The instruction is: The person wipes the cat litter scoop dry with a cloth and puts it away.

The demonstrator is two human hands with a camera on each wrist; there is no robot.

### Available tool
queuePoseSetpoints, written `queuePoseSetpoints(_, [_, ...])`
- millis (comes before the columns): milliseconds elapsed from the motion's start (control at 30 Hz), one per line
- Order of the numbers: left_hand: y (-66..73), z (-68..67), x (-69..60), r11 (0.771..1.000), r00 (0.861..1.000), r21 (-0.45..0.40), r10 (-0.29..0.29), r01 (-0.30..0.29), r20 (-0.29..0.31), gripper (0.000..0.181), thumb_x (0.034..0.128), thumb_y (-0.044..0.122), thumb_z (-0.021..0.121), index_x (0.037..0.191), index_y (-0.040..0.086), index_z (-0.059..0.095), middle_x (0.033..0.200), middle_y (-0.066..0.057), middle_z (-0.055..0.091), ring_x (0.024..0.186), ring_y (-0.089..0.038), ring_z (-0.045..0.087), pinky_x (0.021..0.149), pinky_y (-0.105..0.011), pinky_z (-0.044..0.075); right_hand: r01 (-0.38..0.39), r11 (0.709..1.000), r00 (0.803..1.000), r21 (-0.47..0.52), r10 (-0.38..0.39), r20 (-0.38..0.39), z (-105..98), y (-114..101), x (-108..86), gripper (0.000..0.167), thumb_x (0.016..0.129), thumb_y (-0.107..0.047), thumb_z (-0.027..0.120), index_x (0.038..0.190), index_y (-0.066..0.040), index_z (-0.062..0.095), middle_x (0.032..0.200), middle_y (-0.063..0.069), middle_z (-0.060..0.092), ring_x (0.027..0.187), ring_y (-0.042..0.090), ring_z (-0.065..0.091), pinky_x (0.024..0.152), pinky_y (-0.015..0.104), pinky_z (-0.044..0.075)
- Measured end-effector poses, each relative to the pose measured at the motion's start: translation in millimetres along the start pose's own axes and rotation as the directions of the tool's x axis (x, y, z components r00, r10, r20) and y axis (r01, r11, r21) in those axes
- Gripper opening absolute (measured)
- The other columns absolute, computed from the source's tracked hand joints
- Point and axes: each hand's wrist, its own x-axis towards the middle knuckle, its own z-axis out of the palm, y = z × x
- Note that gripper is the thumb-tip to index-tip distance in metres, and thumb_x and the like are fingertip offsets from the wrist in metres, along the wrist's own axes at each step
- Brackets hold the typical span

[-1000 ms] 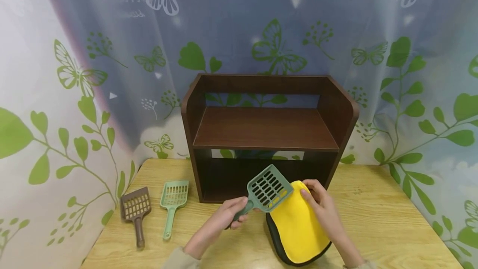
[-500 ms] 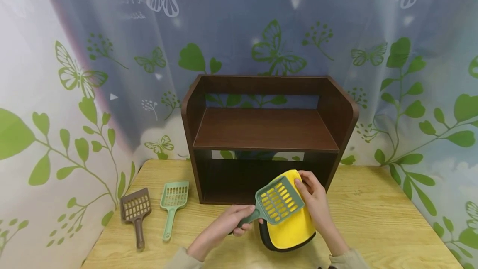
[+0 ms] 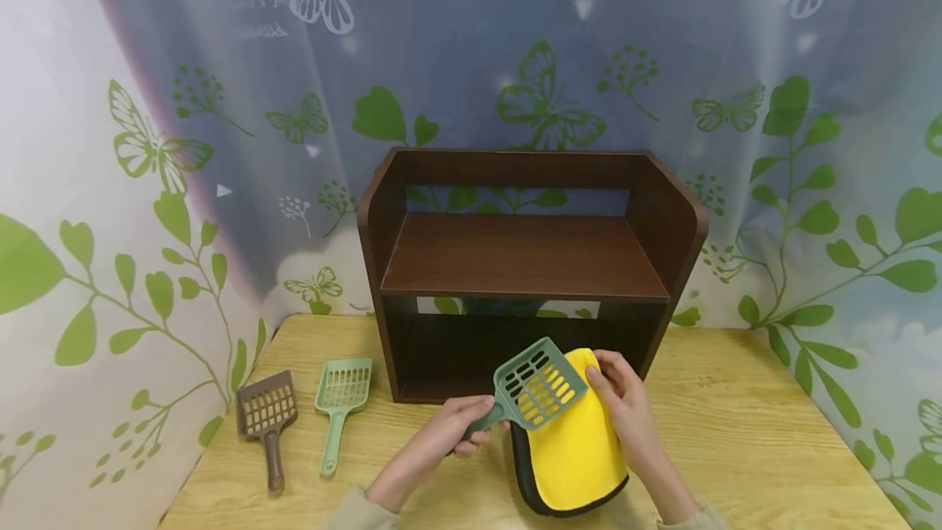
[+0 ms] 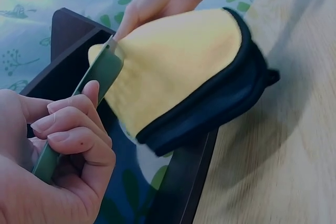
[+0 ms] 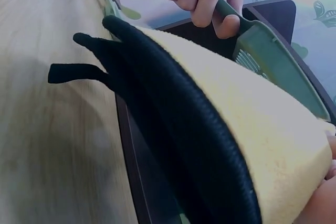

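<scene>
In the head view my left hand [image 3: 465, 425] grips the handle of a dark green slotted litter scoop [image 3: 540, 383], held above the table. My right hand [image 3: 625, 399] pinches the upper end of a yellow cloth with black edging [image 3: 577, 456], thumb in front. The scoop's head overlaps the upper left of the cloth. Seen from the left wrist, the scoop [image 4: 100, 72] stands edge-on against the cloth [image 4: 173, 66], its tip close to the right fingers. From the right wrist, a black loop [image 5: 79, 73] sticks out from the cloth's edge, and the cloth hides part of the scoop.
A dark brown two-tier shelf [image 3: 526, 256] stands behind my hands on the wooden table [image 3: 743, 432]. To the left lie a light green scoop [image 3: 344, 403] and a brown scoop [image 3: 269, 419]. A butterfly-printed curtain [image 3: 456, 47] hangs behind.
The cloth rose and shifted left across the scoop's head, then dropped back partway with my right hand. The scoop moved right and down, then back up-left. Both grips stay the same.
</scene>
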Motion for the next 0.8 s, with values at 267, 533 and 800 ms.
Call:
queuePoseSetpoints(267, [2.7,-0.9,1.2,0.999,1.0,0.032,-0.006,0.006,0.005,0.04,0.1099,0.028,0.044,0.126,-0.005,0.061,0.083,0.0,0.054,0.054,-0.003,0.029,0.049,-0.015,0.026,-0.022,1.0,1.0,-0.003,0.022,0.011,-11,-1,-11.3,0.031,0.107,-0.015,0.053,0.129,0.007,0.05,0.112,-0.007,0.065,0.093,0.009,0.064,0.078,0.021,0.056])
queuePoseSetpoints(533, [3.6,2.7,2.2,0.995,0.998,0.1,-0.011,0.005,0.057,0.04,0.1091,0.029,0.046,0.124,-0.004,0.063,0.079,0.001,0.055,0.057,-0.005,0.031,0.049,-0.015,0.026,0.007,0.999,1.0,-0.05,-0.005,0.025,-8,1,0.9,0.03,0.108,-0.018,0.052,0.128,0.004,0.051,0.114,-0.004,0.062,0.097,0.008,0.062,0.081,0.02,0.054])
queuePoseSetpoints(800, [6.0,-3.2,2.3,0.98,0.99,0.197,-0.036,0.009,0.135,0.042,0.1087,0.034,0.047,0.119,-0.001,0.068,0.073,0.0,0.048,0.057,-0.007,0.03,0.049,-0.017,0.024,0.188,0.976,0.979,-0.108,-0.178,0.095,-12,0,21.0,0.02,0.107,-0.008,0.051,0.122,0.005,0.053,0.112,0.0,0.06,0.097,0.006,0.06,0.084,0.015,0.05])
